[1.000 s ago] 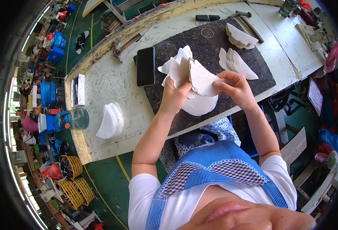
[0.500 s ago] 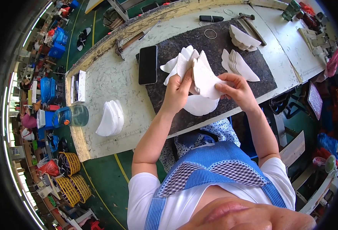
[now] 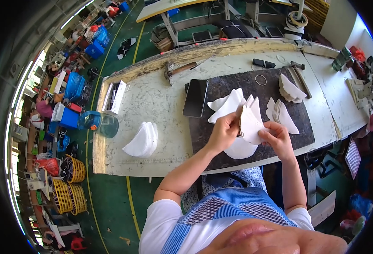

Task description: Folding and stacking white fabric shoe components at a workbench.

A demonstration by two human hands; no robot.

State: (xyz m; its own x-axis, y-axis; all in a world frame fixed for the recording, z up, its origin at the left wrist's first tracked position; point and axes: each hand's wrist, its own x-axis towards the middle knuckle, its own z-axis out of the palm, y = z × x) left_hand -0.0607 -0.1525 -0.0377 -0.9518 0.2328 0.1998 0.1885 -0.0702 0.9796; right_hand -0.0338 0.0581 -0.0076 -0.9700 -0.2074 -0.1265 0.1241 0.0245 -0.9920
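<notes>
Several white curved fabric-like pieces [image 3: 250, 126] are in my two hands, held up over the dark mat as a loosely fanned bundle. My left hand [image 3: 225, 132] is closed on the bundle's left side. My right hand [image 3: 278, 139] pinches the lower right corner of the front piece between thumb and fingers. Under and behind the hands, more white pieces [image 3: 228, 104] lie spread on the mat, and a rounded white piece [image 3: 240, 149] shows just below the bundle. To the right rest a fanned set of pieces [image 3: 284, 117] and a scallop-edged stack [image 3: 291, 89].
A black phone [image 3: 196, 98] lies on the dark mat's [image 3: 203, 148] left edge. Further left are a white stack [image 3: 141, 140], a narrow box [image 3: 115, 98] and a water jug [image 3: 106, 125]. Hammers [image 3: 182, 70] [image 3: 301, 78] and a black pouch [image 3: 263, 63] lie along the table's far side.
My view has shifted, so the table sits lower and further right in the picture. Both hands keep hold of the bundle and are somewhat closer together, and its pieces look less spread.
</notes>
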